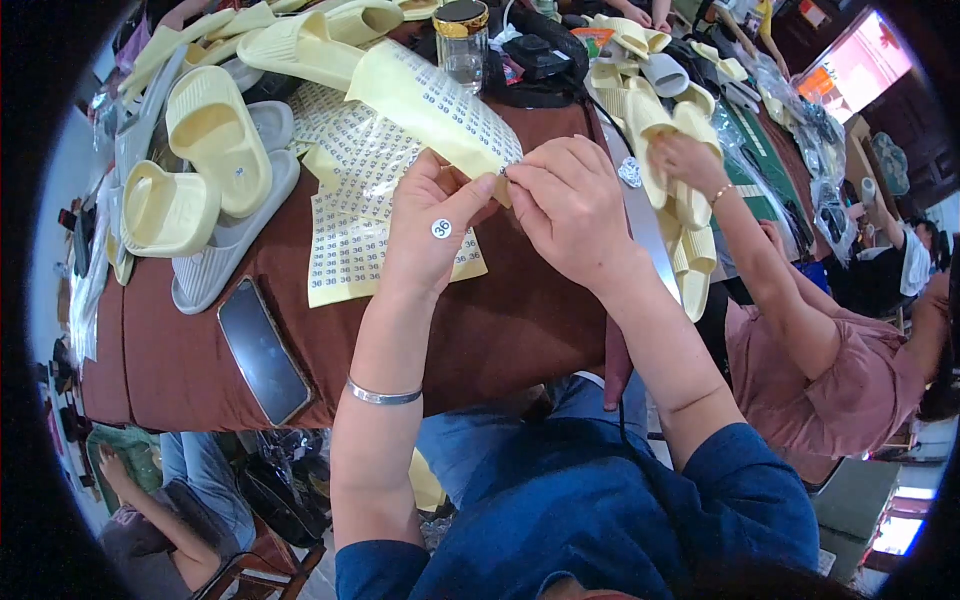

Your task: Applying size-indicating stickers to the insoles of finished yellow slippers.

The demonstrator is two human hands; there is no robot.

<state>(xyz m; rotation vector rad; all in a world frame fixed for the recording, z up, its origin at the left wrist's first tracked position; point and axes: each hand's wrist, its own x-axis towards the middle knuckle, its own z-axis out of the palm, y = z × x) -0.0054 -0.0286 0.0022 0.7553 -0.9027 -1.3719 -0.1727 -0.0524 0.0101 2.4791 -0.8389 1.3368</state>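
Observation:
My left hand [435, 220] grips the near corner of a pale yellow sheet of round printed stickers [430, 105], thumb on top. The sheet slants up and away to the left above the table. At that same corner, my right hand [570, 205] is closed in a pinch, its fingertips meeting my left thumb. Whether a loose sticker is between them is too small to tell. One round white sticker [441, 229] is stuck on the back of my left hand near the thumb. More sticker sheets [345, 265] lie overlapping on the brown cloth beneath my hands.
Pale yellow slippers [222, 135] and grey slippers [225, 245] are piled at the left. A phone [264, 350] lies near the table's front edge. A glass jar [462, 50] stands at the back. On the right, a co-worker's hand [685, 165] reaches over more yellow slippers [645, 125].

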